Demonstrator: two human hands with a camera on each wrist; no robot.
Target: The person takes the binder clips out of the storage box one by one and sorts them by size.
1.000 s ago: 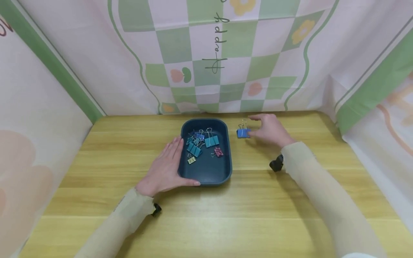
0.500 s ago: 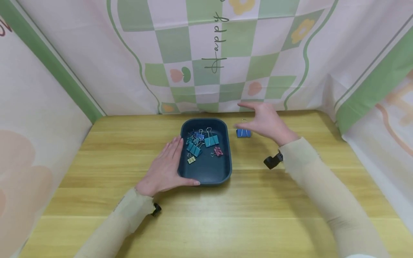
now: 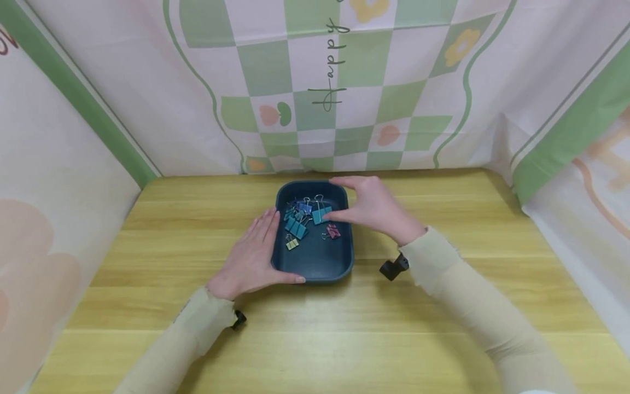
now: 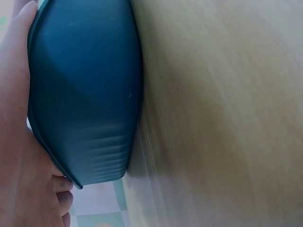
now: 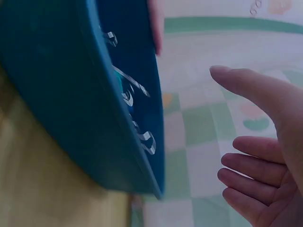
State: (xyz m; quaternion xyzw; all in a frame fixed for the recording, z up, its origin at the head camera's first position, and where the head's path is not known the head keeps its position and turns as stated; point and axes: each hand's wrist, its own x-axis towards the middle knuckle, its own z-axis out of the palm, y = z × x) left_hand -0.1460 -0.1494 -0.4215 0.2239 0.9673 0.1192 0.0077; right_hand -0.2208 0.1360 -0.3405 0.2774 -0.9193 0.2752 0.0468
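Observation:
A dark blue tray (image 3: 317, 261) sits mid-table and holds several binder clips (image 3: 299, 220), mostly teal, plus a pink one (image 3: 333, 232) and a small yellow one (image 3: 292, 244). My left hand (image 3: 251, 257) lies flat against the tray's left wall, its thumb along the front rim. The left wrist view shows that palm (image 4: 14, 118) against the tray (image 4: 85, 94). My right hand (image 3: 374, 209) hovers over the tray's right rim, fingers spread, thumb tip by a teal clip. In the right wrist view that hand (image 5: 265, 142) holds nothing beside the tray (image 5: 61, 94).
The wooden table (image 3: 443, 306) is walled on three sides by a pink and green checked cloth (image 3: 334, 82). Bare wood lies in front of the tray and to both sides.
My right hand has swung left from beside a blue clip on the table to above the tray's right rim. That blue clip no longer shows. The left hand has stayed still.

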